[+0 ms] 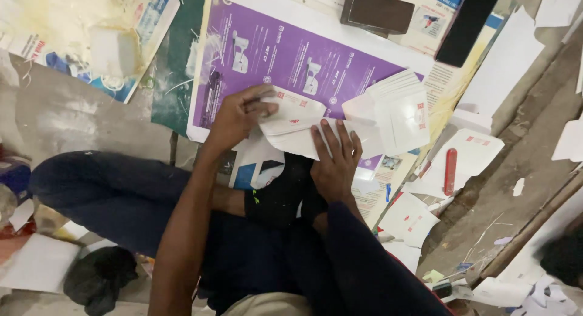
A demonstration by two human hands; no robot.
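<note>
Envelope: the white envelope (pixel 290 126) you are folding lies on the purple printed sheet (pixel 291 55), just above your knee.
Left grip: your left hand (pixel 238 117) pinches the envelope's upper left flap, fingers curled shut on it.
Right grip: your right hand (pixel 335 161) lies flat, fingers spread, pressing its lower edge.
Beside: a stack of white envelopes (pixel 402 112) sits just right.
Further: a red knife (pixel 450 171) lies on loose envelopes.

We see a large purple printed sheet (pixel 303 61) spread on the floor (pixel 67 109), a dark brown block (pixel 378 12) resting at its top edge, a red cutter, possibly a knife (pixel 450 171), and a stack of white folded cards (pixel 404 112) nearby.
</note>
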